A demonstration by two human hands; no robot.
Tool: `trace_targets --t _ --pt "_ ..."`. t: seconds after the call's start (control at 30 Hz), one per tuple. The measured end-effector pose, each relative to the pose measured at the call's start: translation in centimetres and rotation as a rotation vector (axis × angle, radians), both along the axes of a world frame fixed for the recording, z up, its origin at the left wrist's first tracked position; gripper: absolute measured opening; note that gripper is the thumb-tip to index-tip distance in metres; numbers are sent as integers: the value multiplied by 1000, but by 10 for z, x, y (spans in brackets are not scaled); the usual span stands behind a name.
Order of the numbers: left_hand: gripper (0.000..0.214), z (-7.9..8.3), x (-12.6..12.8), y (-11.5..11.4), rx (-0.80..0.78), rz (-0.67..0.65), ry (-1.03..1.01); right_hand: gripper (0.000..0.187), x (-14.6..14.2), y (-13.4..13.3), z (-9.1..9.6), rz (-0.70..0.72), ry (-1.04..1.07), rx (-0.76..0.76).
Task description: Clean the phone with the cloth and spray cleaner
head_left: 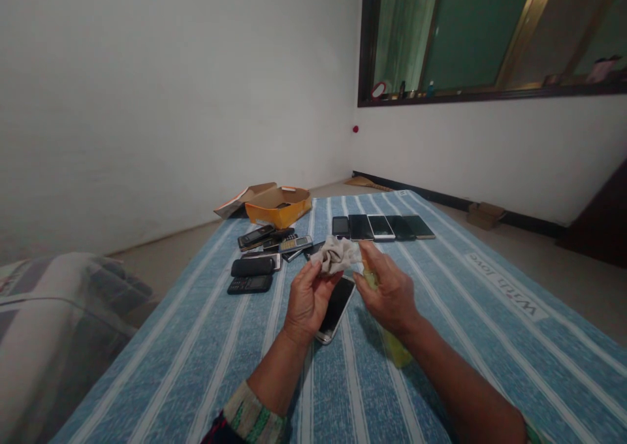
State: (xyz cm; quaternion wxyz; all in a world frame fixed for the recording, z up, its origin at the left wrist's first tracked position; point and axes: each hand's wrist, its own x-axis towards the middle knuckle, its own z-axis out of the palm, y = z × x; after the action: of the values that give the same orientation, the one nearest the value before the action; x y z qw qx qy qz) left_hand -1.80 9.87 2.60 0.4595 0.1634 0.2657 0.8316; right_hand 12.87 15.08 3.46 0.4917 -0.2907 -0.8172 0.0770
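My left hand [308, 302] is shut on a crumpled grey cloth [336, 256], which it holds above the sheet. My right hand [386, 289] touches the cloth's right end and grips a translucent yellow-green plastic bottle [392, 347] that runs down under the palm. Beneath both hands, a smartphone [336, 307] lies face up, its dark screen partly hidden by my left hand. A striped blue bedsheet [431, 339] lies under everything.
Several smartphones [382, 228] stand in a row on the sheet's far side. Several keypad phones [259, 254] lie in a pile to the left. Beyond them sits an open yellow cardboard box [277, 207]. A grey-striped bundle [53, 326] fills the lower left.
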Motion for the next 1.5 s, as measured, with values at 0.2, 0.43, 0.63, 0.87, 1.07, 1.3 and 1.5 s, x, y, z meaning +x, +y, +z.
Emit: trace_targets --t 0.2,0.43,0.63,0.87,1.07,1.3,1.5 --pt "11 2 1 0 -18 10 2 51 -1 0 1 8 -13 -10" --pt "12 3 1 -1 -3 10 0 52 -2 1 -1 15 -26 -20" --pt "10 9 -8 -2 -5 72 -8 50 -2 5 -1 1 -10 -23" --pt "13 12 -13 -5 -30 104 31 53 -3 6 -2 -8 -39 -25" --pt "17 11 -10 -5 -50 95 38 52 -4 3 0 22 -46 -37" --pt "15 11 -10 -5 -57 108 21 53 -3 5 -2 15 -55 -56" --pt "15 10 -12 -4 -61 116 30 56 -3 7 -3 -15 -56 -55"
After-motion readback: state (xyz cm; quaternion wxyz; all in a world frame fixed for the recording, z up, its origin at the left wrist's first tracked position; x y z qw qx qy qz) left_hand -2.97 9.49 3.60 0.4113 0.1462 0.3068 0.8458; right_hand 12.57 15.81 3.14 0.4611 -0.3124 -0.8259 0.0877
